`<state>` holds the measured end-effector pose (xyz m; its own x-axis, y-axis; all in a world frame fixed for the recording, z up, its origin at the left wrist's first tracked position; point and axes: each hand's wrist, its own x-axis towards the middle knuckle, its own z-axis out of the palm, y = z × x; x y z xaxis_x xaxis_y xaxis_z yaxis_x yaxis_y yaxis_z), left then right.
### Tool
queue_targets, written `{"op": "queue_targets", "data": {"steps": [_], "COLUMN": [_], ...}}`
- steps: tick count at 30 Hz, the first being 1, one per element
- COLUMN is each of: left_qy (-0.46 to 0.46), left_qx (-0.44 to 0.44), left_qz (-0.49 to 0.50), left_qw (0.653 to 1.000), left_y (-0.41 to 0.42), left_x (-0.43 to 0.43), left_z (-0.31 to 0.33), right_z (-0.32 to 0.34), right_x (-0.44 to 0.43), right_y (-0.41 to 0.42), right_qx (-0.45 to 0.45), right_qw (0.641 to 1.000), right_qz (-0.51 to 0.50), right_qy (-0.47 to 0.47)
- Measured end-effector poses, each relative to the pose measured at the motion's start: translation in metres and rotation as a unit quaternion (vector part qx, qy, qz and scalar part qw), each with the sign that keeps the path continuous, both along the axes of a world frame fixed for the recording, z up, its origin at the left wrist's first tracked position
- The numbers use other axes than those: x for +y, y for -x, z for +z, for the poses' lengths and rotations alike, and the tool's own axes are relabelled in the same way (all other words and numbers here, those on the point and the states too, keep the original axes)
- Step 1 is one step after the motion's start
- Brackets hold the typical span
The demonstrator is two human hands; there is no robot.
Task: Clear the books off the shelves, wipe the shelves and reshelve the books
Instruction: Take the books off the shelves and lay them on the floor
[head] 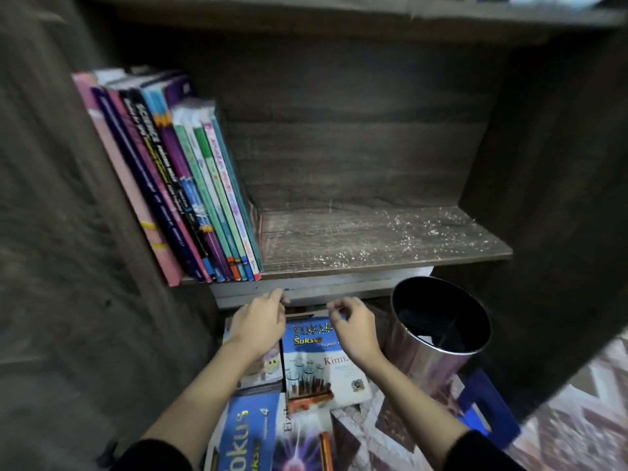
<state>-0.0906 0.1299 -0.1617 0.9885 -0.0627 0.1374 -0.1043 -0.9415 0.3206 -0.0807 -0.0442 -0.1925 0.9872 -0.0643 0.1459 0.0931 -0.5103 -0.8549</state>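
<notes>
**Flat books under both hands, one row left standing on the shelf**

At far left a row of upright books (190, 185) leans left against the cabinet side. They are thin glossy paperbacks in pink, purple, black, teal and green. They look light singly and slippery together, so the row is best squeezed from both ends and lifted as a block. Loose ones would flop once unsupported.

To their right the shelf board (390, 239) is bare dark wood flecked with pale dust, so it seems not yet wiped.

Below the shelf's front edge, the left hand (261, 324) reaches in with fingers curled at a pale band (306, 287). I cannot tell whether it grips anything. It lies over a pale-covered book (261, 372). Nearer lie a blue "Fokus" book (244, 433) and a purple one (302, 443), both flat.

Just right, the right hand (355, 329) hovers with fingers curled, thumb close to forefinger, over the far edge of the blue-and-white "Kimia" book (316, 365). Whether it pinches that edge is unclear. This workbook looks thick, bendy and smooth, and is better gripped by the spine than by a corner.

Further right stand a shiny metal bin (418, 362) and a blue stool (486, 406).
</notes>
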Motion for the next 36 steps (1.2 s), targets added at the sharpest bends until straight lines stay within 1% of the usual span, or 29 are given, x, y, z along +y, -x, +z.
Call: {"op": "queue_targets", "data": {"steps": [5,9,11,14,17,19,22,25,28,32,36], "left_qy": [0.051,0.067,0.063,0.044,-0.001,-0.045,-0.112,-0.163,-0.170,-0.152,-0.138], "left_qx": [-0.116,-0.231,-0.296,-0.368,-0.423,-0.417,-0.369,-0.360,-0.373,-0.386,-0.393], "left_qz": [0.038,0.061,0.068,0.080,0.082,0.085,0.097,0.104,0.110,0.111,0.111], "left_qw": [0.991,0.969,0.951,0.925,0.902,0.904,0.917,0.912,0.905,0.903,0.902], "left_y": [0.015,0.016,0.014,0.008,-0.002,-0.009,-0.018,-0.024,-0.026,-0.030,-0.031], "left_x": [0.016,0.037,0.050,0.064,0.073,0.077,0.081,0.086,0.088,0.086,0.085], "left_z": [0.041,0.080,0.101,0.133,0.159,0.173,0.184,0.179,0.176,0.174,0.172], "right_z": [0.033,0.064,0.081,0.104,0.124,0.133,0.143,0.146,0.147,0.148,0.146], "right_x": [0.016,0.040,0.056,0.082,0.103,0.116,0.128,0.131,0.130,0.130,0.134], "right_y": [-0.001,-0.009,-0.016,-0.027,-0.037,-0.044,-0.051,-0.053,-0.055,-0.057,-0.054], "right_qx": [-0.058,-0.099,-0.121,-0.140,-0.155,-0.140,-0.133,-0.149,-0.162,-0.178,-0.172], "right_qw": [0.997,0.992,0.989,0.984,0.979,0.979,0.977,0.971,0.961,0.948,0.957], "right_qz": [-0.020,-0.013,0.015,0.069,0.120,0.150,0.162,0.168,0.184,0.182,0.161], "right_qy": [-0.036,-0.074,-0.081,-0.090,-0.057,-0.010,0.046,0.078,0.130,0.192,0.171]}}
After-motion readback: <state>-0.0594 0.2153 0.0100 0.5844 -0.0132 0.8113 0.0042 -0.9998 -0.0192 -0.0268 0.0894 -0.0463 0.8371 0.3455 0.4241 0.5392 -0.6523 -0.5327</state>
